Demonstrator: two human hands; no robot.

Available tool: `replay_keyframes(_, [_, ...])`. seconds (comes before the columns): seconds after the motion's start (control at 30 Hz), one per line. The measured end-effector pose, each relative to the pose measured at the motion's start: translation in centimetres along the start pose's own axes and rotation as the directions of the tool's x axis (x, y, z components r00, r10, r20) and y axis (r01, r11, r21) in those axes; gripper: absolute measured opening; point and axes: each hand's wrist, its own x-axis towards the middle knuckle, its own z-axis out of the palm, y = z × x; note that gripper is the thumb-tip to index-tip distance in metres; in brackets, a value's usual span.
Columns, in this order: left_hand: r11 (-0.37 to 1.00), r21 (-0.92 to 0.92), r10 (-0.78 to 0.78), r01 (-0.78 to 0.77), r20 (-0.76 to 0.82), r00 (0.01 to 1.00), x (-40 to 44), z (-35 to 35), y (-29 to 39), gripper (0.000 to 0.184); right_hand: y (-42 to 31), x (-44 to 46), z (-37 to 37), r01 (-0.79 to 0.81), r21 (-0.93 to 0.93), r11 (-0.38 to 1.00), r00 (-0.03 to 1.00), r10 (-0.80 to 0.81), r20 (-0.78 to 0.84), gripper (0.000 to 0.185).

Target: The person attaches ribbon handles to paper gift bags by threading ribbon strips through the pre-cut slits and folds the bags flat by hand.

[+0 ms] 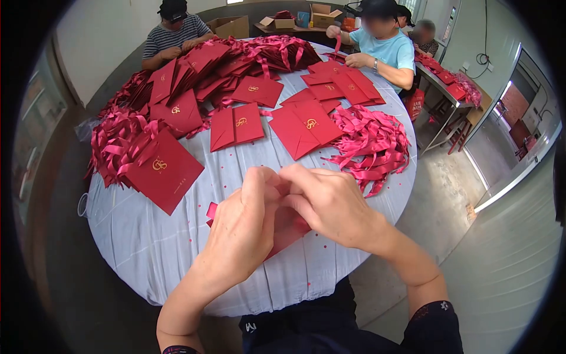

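Note:
Close together over the near part of the table, my left hand (242,227) and my right hand (333,203) have their fingers bent inward at the top edge of a red bag (289,236). The fingertips are pinched and partly hidden, so what lies between them is hard to make out. A bit of pink ribbon (211,210) sticks out left of my left hand. Beyond my hands lie flat red bags with gold print (300,127), and a heap of pink ribbons (374,144) is on the right.
A pale cloth covers the round table (147,248). Piles of red bags (200,65) fill its far left side, with a ribboned stack (165,168) nearer. Two people (177,38) (383,47) work across the table. A side table (439,76) stands at right.

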Motion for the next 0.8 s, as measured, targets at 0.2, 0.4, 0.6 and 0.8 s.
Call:
replay_keyframes(0.2, [0.997, 0.066, 0.049, -0.044, -0.081, 0.995, -0.6, 0.6, -0.7, 0.024, 1.0, 1.8, -1.6, 0.2, -0.084, 0.976, 0.974, -0.189, 0.122, 0.017])
replay_keyframes(0.4, [0.95, 0.28, 0.183, -0.14, -0.134, 0.974, -1.1, 1.1, -0.6, 0.023, 3.8, 4.8, -1.9, 0.235, 0.224, 0.946, 0.897, -0.3, 0.326, 0.02])
replay_keyframes(0.6, [0.914, 0.374, 0.189, -0.156, -0.054, 0.98, -1.6, 1.1, 0.6, 0.024, 5.1, 8.0, -2.1, -0.198, 0.356, 0.913, 0.509, -0.214, 0.833, 0.033])
replay_keyframes(0.8, [0.917, 0.379, 0.144, -0.12, -0.034, 0.989, -2.2, 1.8, 1.6, 0.02, 3.2, 9.6, -2.9, -0.302, 0.172, 0.938, 0.389, -0.043, 0.92, 0.027])
